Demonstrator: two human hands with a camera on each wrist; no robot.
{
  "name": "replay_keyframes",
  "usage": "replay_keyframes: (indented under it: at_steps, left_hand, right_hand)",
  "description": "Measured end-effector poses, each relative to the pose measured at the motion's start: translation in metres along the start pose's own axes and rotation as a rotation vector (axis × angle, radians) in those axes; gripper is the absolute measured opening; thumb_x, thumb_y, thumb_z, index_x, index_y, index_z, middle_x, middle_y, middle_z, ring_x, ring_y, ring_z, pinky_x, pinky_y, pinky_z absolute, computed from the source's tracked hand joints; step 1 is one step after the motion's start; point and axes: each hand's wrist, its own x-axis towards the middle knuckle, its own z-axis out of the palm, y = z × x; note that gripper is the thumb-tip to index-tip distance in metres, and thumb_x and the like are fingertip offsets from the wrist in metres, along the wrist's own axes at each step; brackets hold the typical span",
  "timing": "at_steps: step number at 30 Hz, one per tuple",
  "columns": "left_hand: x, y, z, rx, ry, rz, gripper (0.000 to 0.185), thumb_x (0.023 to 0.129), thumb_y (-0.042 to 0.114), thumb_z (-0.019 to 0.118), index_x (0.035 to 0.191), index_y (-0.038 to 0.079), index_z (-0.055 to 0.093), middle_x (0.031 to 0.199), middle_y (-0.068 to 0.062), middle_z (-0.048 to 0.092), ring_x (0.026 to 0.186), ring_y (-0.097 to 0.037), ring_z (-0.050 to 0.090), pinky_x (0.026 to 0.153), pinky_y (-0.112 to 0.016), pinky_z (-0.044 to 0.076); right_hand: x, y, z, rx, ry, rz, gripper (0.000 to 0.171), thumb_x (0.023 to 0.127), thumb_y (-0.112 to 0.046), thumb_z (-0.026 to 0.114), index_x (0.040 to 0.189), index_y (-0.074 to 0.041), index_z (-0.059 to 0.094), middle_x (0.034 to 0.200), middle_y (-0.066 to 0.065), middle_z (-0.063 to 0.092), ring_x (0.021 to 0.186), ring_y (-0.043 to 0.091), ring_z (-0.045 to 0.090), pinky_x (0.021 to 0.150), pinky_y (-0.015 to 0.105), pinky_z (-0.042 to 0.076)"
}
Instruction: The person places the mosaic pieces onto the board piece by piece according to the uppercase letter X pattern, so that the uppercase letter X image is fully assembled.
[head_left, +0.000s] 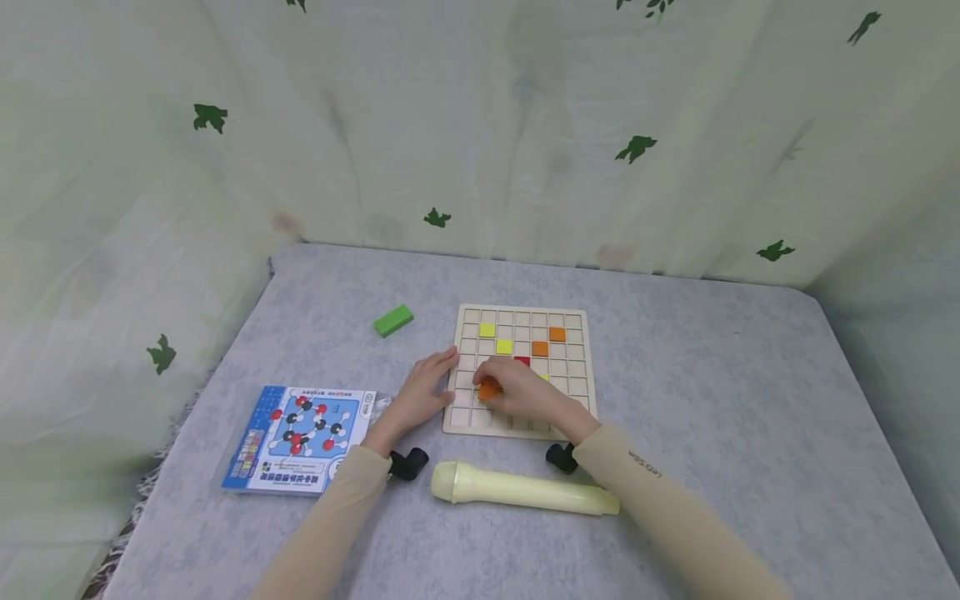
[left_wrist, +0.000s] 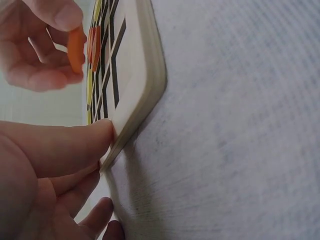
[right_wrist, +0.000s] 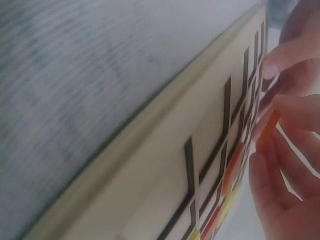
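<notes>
A pale wooden grid board [head_left: 591, 392] lies flat, with yellow tiles [head_left: 487, 330], orange tiles [head_left: 557, 334] and a red tile [head_left: 522, 361] in some squares. My right hand [head_left: 525, 390] pinches an orange tile [right_wrist: 268, 131] between thumb and fingertips, over the board's lower left part. That tile stands on edge in the grip, apart from the board in the left wrist view. Against the board's left edge rests my left hand [head_left: 420, 392], thumb and fingers spread and touching the rim. Part of the lower grid is hidden beneath my right hand and wrist.
A green block [head_left: 393, 321] lies beyond my left hand. At the left is a bagged blue-and-white package [head_left: 300, 442] printed with molecule models. A pale yellow microphone-shaped object [head_left: 525, 487] lies between my forearms, in front of the board. Curtains [head_left: 480, 133] hang behind the table.
</notes>
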Motion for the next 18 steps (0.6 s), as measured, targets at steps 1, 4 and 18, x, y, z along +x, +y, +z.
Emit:
replay_keyframes:
  at_steps: [1,4,18]
  left_hand:
    - [-0.0001,-0.0002,0.0001,0.001,0.002,0.006,0.061,0.089,0.001,0.062,0.144,-0.006,0.036,0.153,-0.017,0.029,0.139,-0.036,0.023,0.113,-0.048,0.020]
    - [-0.0003,0.0003,0.0002,0.001,0.009,0.019,0.060,0.088,-0.001,0.062,0.143,-0.007,0.037,0.152,-0.019,0.030,0.138,-0.038,0.024,0.113,-0.049,0.020]
    - [-0.0015,0.0013,-0.0008,-0.005,0.001,0.012,0.060,0.088,0.000,0.062,0.143,-0.007,0.036,0.152,-0.019,0.029,0.139,-0.038,0.023,0.113,-0.050,0.018]
  right_hand:
    - [0.0020,-0.0012,0.0018,-0.010,-0.012,0.001,0.027,0.081,-0.001,0.070,0.107,-0.007,0.063,0.101,-0.001,0.060,0.091,0.014,0.052,0.083,0.028,0.046]
    - [0.0058,-0.0034,0.0064,-0.042,-0.034,-0.003,0.026,0.081,-0.002,0.070,0.106,-0.007,0.064,0.100,-0.001,0.060,0.091,0.015,0.052,0.084,0.028,0.046]
    - [0.0027,-0.0052,0.0065,-0.034,-0.030,0.028,0.025,0.084,0.000,0.066,0.107,-0.008,0.064,0.102,0.000,0.062,0.092,0.014,0.054,0.085,0.029,0.047]
